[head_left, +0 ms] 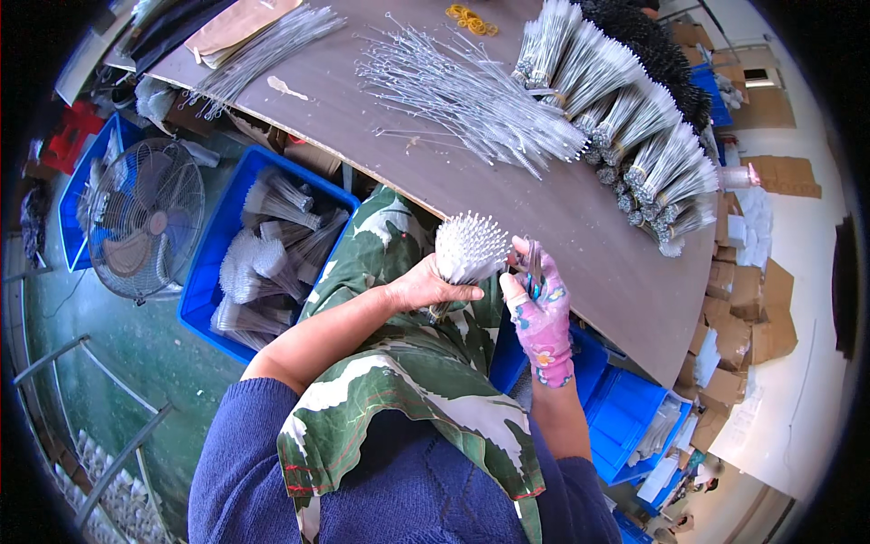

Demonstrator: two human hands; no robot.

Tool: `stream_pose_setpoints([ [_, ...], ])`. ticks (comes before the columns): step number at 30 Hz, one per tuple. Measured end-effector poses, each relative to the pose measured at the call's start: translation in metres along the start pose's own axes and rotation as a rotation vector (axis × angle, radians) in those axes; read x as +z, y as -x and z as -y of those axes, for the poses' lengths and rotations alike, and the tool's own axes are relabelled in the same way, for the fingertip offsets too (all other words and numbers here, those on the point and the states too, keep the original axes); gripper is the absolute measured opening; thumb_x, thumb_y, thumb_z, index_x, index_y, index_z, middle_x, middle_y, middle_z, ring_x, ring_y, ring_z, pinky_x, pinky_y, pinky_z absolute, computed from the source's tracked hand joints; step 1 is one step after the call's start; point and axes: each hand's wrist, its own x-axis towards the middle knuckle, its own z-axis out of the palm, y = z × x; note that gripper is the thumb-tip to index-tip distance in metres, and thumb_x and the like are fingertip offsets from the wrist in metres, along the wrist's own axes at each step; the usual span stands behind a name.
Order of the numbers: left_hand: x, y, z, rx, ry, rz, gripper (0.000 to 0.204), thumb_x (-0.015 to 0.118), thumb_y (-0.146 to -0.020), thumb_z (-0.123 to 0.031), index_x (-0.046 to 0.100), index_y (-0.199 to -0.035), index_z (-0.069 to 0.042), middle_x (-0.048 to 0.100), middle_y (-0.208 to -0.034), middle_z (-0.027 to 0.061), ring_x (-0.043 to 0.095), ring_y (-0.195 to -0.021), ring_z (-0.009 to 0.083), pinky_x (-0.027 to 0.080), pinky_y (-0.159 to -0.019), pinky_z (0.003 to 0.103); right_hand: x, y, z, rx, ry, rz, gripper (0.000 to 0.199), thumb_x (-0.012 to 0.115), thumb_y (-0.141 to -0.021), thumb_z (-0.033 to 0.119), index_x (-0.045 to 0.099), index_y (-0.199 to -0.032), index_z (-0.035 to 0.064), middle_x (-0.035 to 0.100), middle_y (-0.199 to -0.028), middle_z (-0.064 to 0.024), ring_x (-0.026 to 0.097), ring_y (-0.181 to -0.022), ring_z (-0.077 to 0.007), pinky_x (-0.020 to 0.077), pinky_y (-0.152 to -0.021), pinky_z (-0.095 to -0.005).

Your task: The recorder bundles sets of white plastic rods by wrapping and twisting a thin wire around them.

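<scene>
Brush bundle (468, 250) clasped in left grip (424, 283), metal tool (535, 263) in gloved right grip (542, 313), blue bin (216, 238) holding white brush bundles (246, 269)

Two hands (424, 283), one floral glove (549, 349), one metal tool (535, 260), one camouflage apron (408, 376), one bench (625, 299), one caged fan (149, 218), one yellow rubber-band heap (471, 20), at least four blue bins (205, 288); bundled brushes (468, 249) too numerous to count.

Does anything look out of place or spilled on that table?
Mildly: the loose wire pieces lie splayed across the table, unlike the gathered bundles at its right side. A pale irregular patch farther left stands out too; I can't tell scrap from surface damage.
</scene>
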Motion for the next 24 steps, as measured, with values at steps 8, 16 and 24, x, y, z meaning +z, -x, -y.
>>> stream_pose_setpoints([
  [8,0.004,0.004,-0.007,-0.137,0.171,0.006,0.053,0.078,-0.074,-0.018,0.055,-0.121,-0.006,0.06,-0.114,0.0017,0.051,-0.108,0.0113,0.038,-0.097,0.029,0.0,-0.005,-0.008,-0.026,0.026,0.006,0.05,0.06,-0.084,-0.003,0.04,-0.13,-0.0037,0.052,-0.124,-0.012,0.052,-0.111,-0.0183,0.04,-0.096,-0.0306],
  [16,0.006,0.001,0.0,-0.175,0.187,0.032,0.049,0.078,-0.074,-0.017,0.057,-0.117,-0.007,0.061,-0.105,0.0004,0.052,-0.099,0.0097,0.042,-0.09,0.029,0.001,-0.009,-0.008,0.012,-0.02,-0.083,0.037,0.069,-0.078,-0.001,0.053,-0.111,0.0007,0.057,-0.106,-0.0037,0.054,-0.095,-0.0114,0.0424,-0.086,-0.0253],
  [24,-0.004,-0.004,0.023,0.172,-0.308,0.024,0.058,0.077,-0.074,-0.023,0.051,-0.124,-0.007,0.057,-0.119,0.0063,0.051,-0.112,0.0187,0.036,-0.1,0.034,0.002,0.003,-0.005,-0.02,-0.039,0.046,0.04,0.069,-0.074,-0.005,0.053,-0.11,0.0036,0.055,-0.105,-0.0026,0.053,-0.094,-0.0107,0.0432,-0.084,-0.0244],
])
